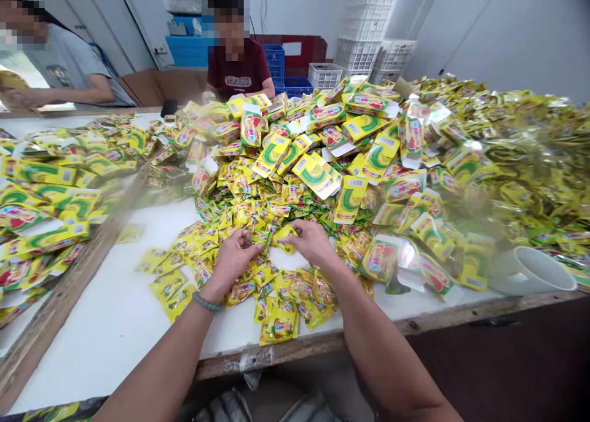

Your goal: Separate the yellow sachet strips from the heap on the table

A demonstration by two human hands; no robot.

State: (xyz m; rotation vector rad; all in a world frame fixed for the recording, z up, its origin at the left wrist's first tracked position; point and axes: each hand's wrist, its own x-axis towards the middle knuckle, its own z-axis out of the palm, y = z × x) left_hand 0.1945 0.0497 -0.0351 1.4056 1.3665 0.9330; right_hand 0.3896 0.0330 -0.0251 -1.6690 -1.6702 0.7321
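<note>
My left hand [236, 255], with a braided band at the wrist, pinches a small green-and-yellow sachet [263, 240] between thumb and fingers. Just to its right, a yellow sachet [283, 239] is gripped at its edge by my right hand [312, 242]. Both hands are closed, low over the white tabletop. Loose yellow sachets [279, 324] lie spread around and in front of them. Behind the fingers rises a heap of small sachets [242, 185], and on top of it lie flat yellow cardboard boxes [318, 175] with a green swirl.
A wooden strip [69, 287] divides the table at left, with more yellow boxes [41, 191] beyond it. A white tub [530, 271] lies tipped at the right front edge. Two people are across the table, one in a maroon shirt [239, 72]. White crates [362, 47] are stacked behind.
</note>
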